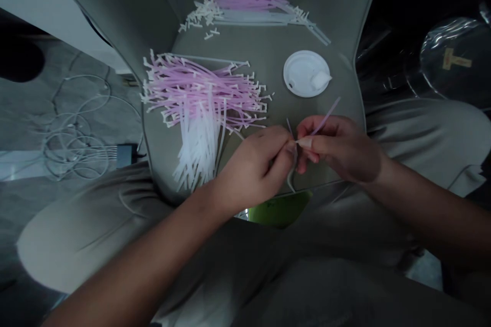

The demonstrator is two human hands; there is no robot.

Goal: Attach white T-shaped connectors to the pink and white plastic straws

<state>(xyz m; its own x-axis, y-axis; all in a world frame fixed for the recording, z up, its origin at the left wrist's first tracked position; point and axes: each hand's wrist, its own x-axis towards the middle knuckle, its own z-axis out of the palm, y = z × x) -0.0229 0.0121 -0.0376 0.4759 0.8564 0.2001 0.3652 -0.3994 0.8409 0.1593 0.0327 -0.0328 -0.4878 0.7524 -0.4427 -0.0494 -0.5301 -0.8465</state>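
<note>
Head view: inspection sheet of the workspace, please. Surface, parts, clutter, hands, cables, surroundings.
Surface: grey padded chair seat.
Job's things: thin purple plastic tube at the right hand; heap of purple tubes with white end pieces; translucent white tubes overlapping that heap; small white plastic connectors farther back.
Clutter: round white plastic lid, small white lump on it.
Hands: left hand closed, fingertips meeting the right hand's; what it pinches is too small to tell.
Cables: thin pale cables looped on the grey floor, left.
Surroundings: clear round object with tan tape, right.
</note>
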